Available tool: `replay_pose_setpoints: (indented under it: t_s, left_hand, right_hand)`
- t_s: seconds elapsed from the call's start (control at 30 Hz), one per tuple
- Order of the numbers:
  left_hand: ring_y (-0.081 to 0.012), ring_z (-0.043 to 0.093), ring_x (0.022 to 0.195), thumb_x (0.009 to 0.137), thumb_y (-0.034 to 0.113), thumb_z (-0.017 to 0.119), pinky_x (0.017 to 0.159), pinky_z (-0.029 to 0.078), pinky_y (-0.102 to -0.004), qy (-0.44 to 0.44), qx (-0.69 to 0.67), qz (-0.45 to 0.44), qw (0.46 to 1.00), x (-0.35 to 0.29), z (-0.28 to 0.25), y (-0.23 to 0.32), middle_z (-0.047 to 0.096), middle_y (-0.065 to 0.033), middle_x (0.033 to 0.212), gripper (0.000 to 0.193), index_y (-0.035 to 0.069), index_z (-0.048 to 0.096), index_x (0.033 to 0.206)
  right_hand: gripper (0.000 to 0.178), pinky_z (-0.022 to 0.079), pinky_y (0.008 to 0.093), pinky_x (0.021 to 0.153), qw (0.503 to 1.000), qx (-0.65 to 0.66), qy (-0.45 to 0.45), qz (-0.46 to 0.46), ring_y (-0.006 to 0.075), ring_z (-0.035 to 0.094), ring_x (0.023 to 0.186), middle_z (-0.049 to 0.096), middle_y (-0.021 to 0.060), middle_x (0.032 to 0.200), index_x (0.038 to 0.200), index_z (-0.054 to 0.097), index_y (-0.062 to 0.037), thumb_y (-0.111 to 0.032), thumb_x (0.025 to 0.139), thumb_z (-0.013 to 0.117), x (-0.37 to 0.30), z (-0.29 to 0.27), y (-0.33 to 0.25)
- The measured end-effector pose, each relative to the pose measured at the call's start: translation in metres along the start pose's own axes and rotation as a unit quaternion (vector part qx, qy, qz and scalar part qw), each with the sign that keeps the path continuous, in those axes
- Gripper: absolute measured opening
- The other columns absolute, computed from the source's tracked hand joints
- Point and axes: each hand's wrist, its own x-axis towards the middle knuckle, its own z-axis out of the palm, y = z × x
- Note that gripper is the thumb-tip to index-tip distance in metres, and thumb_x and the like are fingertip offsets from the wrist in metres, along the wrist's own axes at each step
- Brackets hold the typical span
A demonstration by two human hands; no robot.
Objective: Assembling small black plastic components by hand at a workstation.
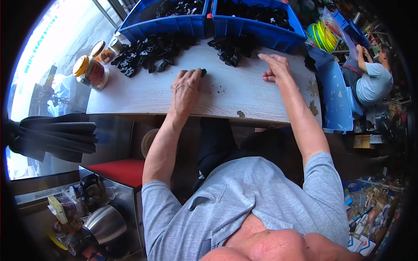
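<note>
The left hand (186, 90) has its fingers closed around a small, black, hard-looking piece (203, 72), just above the pale, wood-grained counter (248, 98). Most of the piece is hidden by the hand, so I cannot tell its full shape. The right hand (280, 68) is over the right side of the counter, its pointing finger and thumb apart, with nothing seen between them.

To do this well, pinch the little piece lightly by its edge, and hold it low so it cannot drop far. Take just one at a time, since the others lie in a tangle.

The left heap of black pieces (146, 55) and the right heap of black pieces (230, 54) look like shiny plastic, with bumpy, boxy shapes. Behind them stand two deep blue plastic bins (261, 35) with straight sides. The counter's top is flat, with brown chips near its edge.
</note>
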Motion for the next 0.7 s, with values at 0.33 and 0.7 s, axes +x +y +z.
replay_pose_setpoints:
  t_s: [0.33, 0.7]
  left_hand:
    - [-0.0326, 0.068, 0.103, 0.088, 0.007, 0.071, 0.088, 0.055, -0.0418, 0.009, -0.013, 0.013, 1.0, 0.001, 0.0, 0.005, 0.075, -0.0104, 0.108, 0.029, 0.008, 0.069, 0.117]
    - [-0.0332, 0.068, 0.093, 0.084, 0.004, 0.071, 0.083, 0.055, -0.0419, 0.047, -0.08, 0.012, 0.996, 0.0, -0.003, 0.001, 0.073, -0.0128, 0.101, 0.031, 0.007, 0.069, 0.115]
  right_hand:
    - [0.031, 0.058, 0.0331, 0.048, 0.995, -0.094, -0.011, 0.038, 0.0169, 0.059, 0.048, 0.049, 0.0021, 0.057, 0.111, 0.071, -0.0105, -0.03, 0.087, 0.077, 0.016, 0.047, -0.019]
    - [0.018, 0.053, 0.0306, 0.047, 0.961, -0.219, -0.167, 0.007, 0.0113, 0.058, 0.049, 0.049, -0.0012, 0.055, 0.098, 0.067, -0.0088, -0.022, 0.087, 0.071, -0.02, 0.001, -0.019]
